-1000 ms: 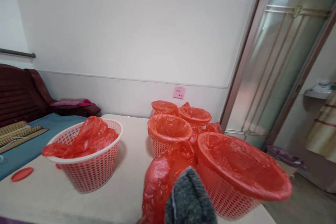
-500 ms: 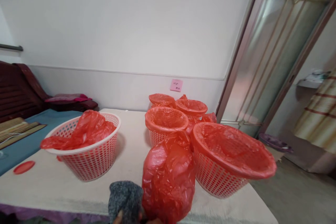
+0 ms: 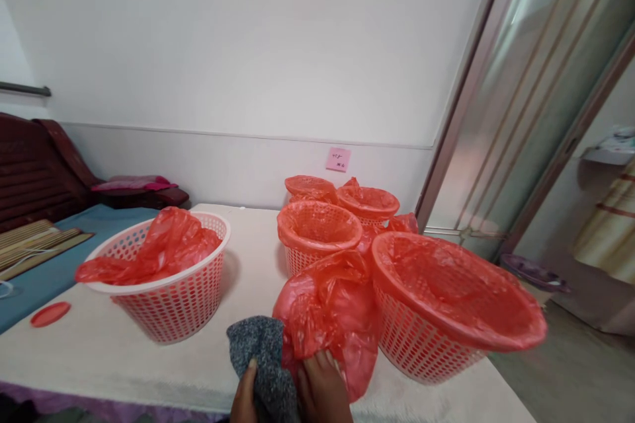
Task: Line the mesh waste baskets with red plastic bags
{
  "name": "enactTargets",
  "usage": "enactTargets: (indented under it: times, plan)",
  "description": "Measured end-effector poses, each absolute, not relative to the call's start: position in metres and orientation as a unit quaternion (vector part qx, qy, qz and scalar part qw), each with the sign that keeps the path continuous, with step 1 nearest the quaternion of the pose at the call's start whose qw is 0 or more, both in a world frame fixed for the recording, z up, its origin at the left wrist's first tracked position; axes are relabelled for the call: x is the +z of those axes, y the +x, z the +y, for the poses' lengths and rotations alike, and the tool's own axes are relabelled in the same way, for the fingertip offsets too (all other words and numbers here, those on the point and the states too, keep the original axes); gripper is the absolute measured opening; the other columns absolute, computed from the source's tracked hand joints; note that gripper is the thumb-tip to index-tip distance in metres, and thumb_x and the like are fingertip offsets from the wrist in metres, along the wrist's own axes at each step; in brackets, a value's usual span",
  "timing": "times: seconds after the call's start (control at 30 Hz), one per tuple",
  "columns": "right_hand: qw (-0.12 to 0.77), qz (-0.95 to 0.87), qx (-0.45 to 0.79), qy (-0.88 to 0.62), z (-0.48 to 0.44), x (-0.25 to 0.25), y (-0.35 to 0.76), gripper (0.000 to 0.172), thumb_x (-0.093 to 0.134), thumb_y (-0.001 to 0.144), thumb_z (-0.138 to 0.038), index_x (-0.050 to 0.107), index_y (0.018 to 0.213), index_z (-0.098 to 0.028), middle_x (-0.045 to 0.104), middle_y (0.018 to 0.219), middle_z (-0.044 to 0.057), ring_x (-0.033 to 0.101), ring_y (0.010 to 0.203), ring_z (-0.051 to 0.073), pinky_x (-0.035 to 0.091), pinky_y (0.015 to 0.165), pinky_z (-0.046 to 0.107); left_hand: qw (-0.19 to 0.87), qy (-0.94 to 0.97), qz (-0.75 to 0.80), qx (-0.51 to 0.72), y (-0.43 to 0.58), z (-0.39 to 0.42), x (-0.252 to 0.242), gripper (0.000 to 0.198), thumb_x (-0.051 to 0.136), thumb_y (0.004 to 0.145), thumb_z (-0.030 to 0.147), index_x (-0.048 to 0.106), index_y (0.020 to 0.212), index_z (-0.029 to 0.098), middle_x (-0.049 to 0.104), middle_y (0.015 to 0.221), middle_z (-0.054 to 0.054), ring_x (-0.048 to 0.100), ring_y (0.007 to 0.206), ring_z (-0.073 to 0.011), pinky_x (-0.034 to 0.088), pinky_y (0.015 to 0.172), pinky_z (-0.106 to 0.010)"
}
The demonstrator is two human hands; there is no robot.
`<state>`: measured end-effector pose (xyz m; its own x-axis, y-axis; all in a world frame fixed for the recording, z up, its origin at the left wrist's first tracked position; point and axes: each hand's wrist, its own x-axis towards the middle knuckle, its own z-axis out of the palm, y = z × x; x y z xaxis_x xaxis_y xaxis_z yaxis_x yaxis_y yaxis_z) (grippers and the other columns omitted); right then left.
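A crumpled grey cloth (image 3: pixel 258 350) is at the near table edge, and my left hand (image 3: pixel 244 400) is closed on it with the thumb on top. My right hand (image 3: pixel 323 391) is beside it, its fingers curled against the lower part of a puffed red plastic bag (image 3: pixel 332 310) that stands on the table. The bag leans against a pink mesh basket lined with red plastic (image 3: pixel 446 357) at the right. Both wrists are cut off by the bottom of the picture.
On the cream table (image 3: pixel 149 370) stands a pink basket (image 3: pixel 169 310) with loose red bags in it at the left. Three lined baskets (image 3: pixel 297 261) (image 3: pixel 370 201) (image 3: pixel 307 185) stand behind. A red lid (image 3: pixel 49 314) lies far left. A glass door (image 3: pixel 520 112) is at the right.
The grey cloth came down from in front of the red bag to the table edge at its left. My hands have come into view. The bag has sagged and crumpled.
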<state>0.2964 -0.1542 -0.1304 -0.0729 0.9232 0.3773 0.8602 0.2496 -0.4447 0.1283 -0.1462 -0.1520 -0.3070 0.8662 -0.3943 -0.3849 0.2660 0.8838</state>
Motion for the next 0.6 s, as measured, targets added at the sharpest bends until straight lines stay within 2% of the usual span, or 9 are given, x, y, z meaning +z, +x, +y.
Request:
enactTargets:
  times: [0.13,0.23,0.33,0.4,0.5,0.6]
  plan:
    - [0.387,-0.695,0.170,-0.581,-0.135,-0.116,0.291,0.032,0.046,0.086,-0.021,0.074,0.099,-0.026,0.075,0.107,0.008,0.068,0.101,0.026,0.050,0.089,0.036,0.566,0.192,0.570,0.564,0.139,-0.129,-0.153,0.020,0.051,0.083,0.029,0.067,0.088,0.019,0.074,0.113,-0.011,0.035,0.145,-0.0252,0.028,0.121,-0.037]
    - [0.427,-0.660,0.211,-0.581,-0.133,-0.109,0.288,0.029,0.048,0.088,-0.027,0.077,0.087,-0.029,0.077,0.091,0.005,0.070,0.090,0.025,0.053,0.079,0.034,0.587,0.193,0.559,0.553,0.148,-0.119,-0.152,0.024,0.050,0.086,0.033,0.069,0.088,0.018,0.076,0.103,-0.012,0.047,0.137,-0.0278,0.035,0.118,-0.040]
    - [0.451,-0.622,0.213,-0.603,-0.135,-0.109,0.287,0.022,0.055,0.088,-0.035,0.075,0.090,-0.027,0.075,0.084,0.004,0.069,0.078,0.020,0.053,0.070,0.032,0.603,0.193,0.554,0.541,0.156,-0.109,-0.152,0.030,0.057,0.083,0.043,0.070,0.089,0.017,0.078,0.096,-0.011,0.058,0.127,-0.0320,0.042,0.113,-0.044]
    - [0.461,-0.607,0.213,-0.611,-0.135,-0.110,0.287,0.026,0.059,0.088,-0.044,0.073,0.096,-0.024,0.075,0.088,0.003,0.068,0.078,0.018,0.054,0.072,0.033,0.618,0.194,0.546,0.532,0.159,-0.104,-0.154,0.035,0.060,0.080,0.049,0.071,0.087,0.017,0.078,0.093,-0.011,0.061,0.123,-0.0348,0.045,0.109,-0.045]
    - [0.465,-0.606,0.210,-0.610,-0.135,-0.111,0.285,0.035,0.057,0.090,-0.050,0.070,0.098,-0.019,0.074,0.094,0.005,0.068,0.085,0.018,0.054,0.079,0.036,0.600,0.219,0.543,0.545,0.156,-0.102,-0.160,0.033,0.063,0.077,0.051,0.072,0.083,0.019,0.078,0.093,-0.011,0.059,0.125,-0.0360,0.045,0.109,-0.045]
    - [0.472,-0.599,0.205,-0.613,-0.139,-0.111,0.282,0.032,0.054,0.091,-0.047,0.074,0.094,-0.022,0.075,0.098,0.010,0.068,0.096,0.023,0.053,0.087,0.038,0.525,0.254,0.564,0.584,0.139,-0.108,-0.171,0.022,0.068,0.069,0.041,0.069,0.080,0.022,0.077,0.097,-0.010,0.047,0.137,-0.0344,0.034,0.118,-0.043]
